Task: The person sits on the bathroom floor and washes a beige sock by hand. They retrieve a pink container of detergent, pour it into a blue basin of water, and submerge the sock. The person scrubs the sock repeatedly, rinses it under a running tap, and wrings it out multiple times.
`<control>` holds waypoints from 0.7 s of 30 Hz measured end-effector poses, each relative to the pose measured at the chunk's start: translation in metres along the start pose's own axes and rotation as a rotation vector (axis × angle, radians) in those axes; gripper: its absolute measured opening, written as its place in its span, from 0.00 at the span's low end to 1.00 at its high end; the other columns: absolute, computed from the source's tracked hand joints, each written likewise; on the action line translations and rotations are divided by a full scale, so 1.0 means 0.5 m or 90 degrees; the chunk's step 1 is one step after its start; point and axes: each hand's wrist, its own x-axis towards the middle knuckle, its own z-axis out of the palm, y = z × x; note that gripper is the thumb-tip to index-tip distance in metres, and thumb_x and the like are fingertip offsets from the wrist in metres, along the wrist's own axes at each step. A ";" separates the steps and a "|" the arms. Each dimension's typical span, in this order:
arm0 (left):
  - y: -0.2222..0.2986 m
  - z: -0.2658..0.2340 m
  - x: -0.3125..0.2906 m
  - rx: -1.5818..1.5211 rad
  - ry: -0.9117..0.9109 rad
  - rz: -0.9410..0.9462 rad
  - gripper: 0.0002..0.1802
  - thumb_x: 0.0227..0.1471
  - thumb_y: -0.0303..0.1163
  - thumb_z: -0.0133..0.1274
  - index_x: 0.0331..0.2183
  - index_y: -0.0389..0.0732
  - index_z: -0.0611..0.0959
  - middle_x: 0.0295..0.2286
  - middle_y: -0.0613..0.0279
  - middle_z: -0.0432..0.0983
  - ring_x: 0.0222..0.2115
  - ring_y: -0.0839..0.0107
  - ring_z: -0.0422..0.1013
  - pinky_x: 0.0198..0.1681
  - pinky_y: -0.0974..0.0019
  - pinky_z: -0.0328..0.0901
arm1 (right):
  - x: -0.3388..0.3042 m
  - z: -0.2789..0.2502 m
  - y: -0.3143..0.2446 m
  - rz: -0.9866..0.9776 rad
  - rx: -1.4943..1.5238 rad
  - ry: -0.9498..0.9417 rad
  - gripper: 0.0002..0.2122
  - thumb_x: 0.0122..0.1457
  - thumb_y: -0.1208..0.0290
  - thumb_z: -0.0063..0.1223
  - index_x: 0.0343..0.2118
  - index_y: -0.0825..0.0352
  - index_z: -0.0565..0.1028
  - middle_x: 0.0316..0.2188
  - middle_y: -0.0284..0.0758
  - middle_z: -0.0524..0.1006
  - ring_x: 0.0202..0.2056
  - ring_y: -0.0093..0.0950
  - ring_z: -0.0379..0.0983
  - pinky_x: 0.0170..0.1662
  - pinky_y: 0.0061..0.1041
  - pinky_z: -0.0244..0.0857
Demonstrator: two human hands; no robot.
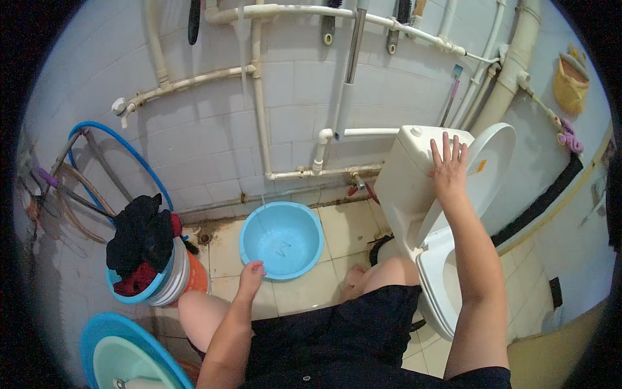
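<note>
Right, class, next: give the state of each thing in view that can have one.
Right hand: open, fingers spread, at the toilet tank
Left hand: fingers curled, near the blue basin
Toilet lid: raised
Toilet seat: lowered
Blue basin: upright on the floor; whether it holds water, cannot tell
Bucket: heaped with clothes
Blue hose: arched

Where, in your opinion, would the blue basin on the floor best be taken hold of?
Probably by the near-left part of its rim, coming from above and the left: the basin sits open side up, so fingers could hook inside with the thumb outside, and the left hand is close to that edge.
</note>
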 end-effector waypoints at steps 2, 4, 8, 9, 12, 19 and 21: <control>0.021 0.000 0.000 0.033 0.002 0.023 0.15 0.50 0.29 0.49 0.41 0.34 0.72 0.27 0.61 0.72 0.25 0.74 0.70 0.24 0.74 0.62 | -0.029 -0.025 0.013 -0.002 -0.087 -0.071 0.31 0.55 0.48 0.37 0.60 0.54 0.49 0.62 0.37 0.42 0.62 0.43 0.34 0.59 0.55 0.24; 0.004 0.007 0.005 0.052 0.006 0.038 0.15 0.50 0.28 0.48 0.41 0.34 0.72 0.27 0.61 0.72 0.24 0.74 0.70 0.24 0.74 0.62 | -0.067 -0.030 0.030 -0.011 -0.104 -0.123 0.29 0.57 0.49 0.34 0.60 0.54 0.50 0.62 0.36 0.43 0.62 0.43 0.34 0.59 0.54 0.25; 0.015 0.028 0.002 0.054 0.015 0.000 0.15 0.48 0.26 0.48 0.40 0.32 0.72 0.29 0.56 0.73 0.25 0.71 0.72 0.30 0.70 0.67 | -0.172 -0.068 0.086 -0.017 -0.084 -0.192 0.27 0.58 0.48 0.30 0.59 0.55 0.54 0.62 0.35 0.45 0.62 0.42 0.35 0.59 0.53 0.26; -0.001 0.026 0.009 0.053 0.008 0.006 0.15 0.49 0.26 0.48 0.41 0.33 0.72 0.29 0.58 0.72 0.24 0.72 0.71 0.28 0.71 0.65 | -0.199 -0.075 0.097 -0.016 -0.070 -0.196 0.27 0.58 0.48 0.30 0.58 0.55 0.55 0.62 0.36 0.45 0.62 0.42 0.35 0.59 0.52 0.26; -0.035 0.023 0.031 0.059 -0.007 0.005 0.16 0.49 0.27 0.49 0.42 0.35 0.71 0.29 0.62 0.71 0.24 0.74 0.70 0.24 0.74 0.62 | -0.281 -0.064 0.131 -0.001 -0.014 -0.210 0.28 0.58 0.46 0.30 0.58 0.57 0.56 0.61 0.36 0.48 0.62 0.39 0.36 0.60 0.49 0.26; -0.012 0.031 0.016 0.052 -0.027 -0.053 0.17 0.48 0.26 0.47 0.42 0.33 0.70 0.29 0.61 0.70 0.24 0.73 0.70 0.25 0.73 0.64 | -0.439 -0.020 0.149 0.039 0.106 -0.093 0.29 0.56 0.45 0.34 0.55 0.58 0.60 0.59 0.38 0.53 0.61 0.39 0.43 0.60 0.46 0.36; 0.001 0.030 0.008 0.063 -0.024 -0.065 0.17 0.48 0.25 0.46 0.42 0.33 0.70 0.28 0.61 0.70 0.23 0.73 0.70 0.25 0.73 0.65 | -0.461 -0.017 0.142 0.058 0.128 -0.077 0.28 0.55 0.46 0.36 0.55 0.58 0.61 0.58 0.38 0.54 0.60 0.39 0.44 0.60 0.46 0.37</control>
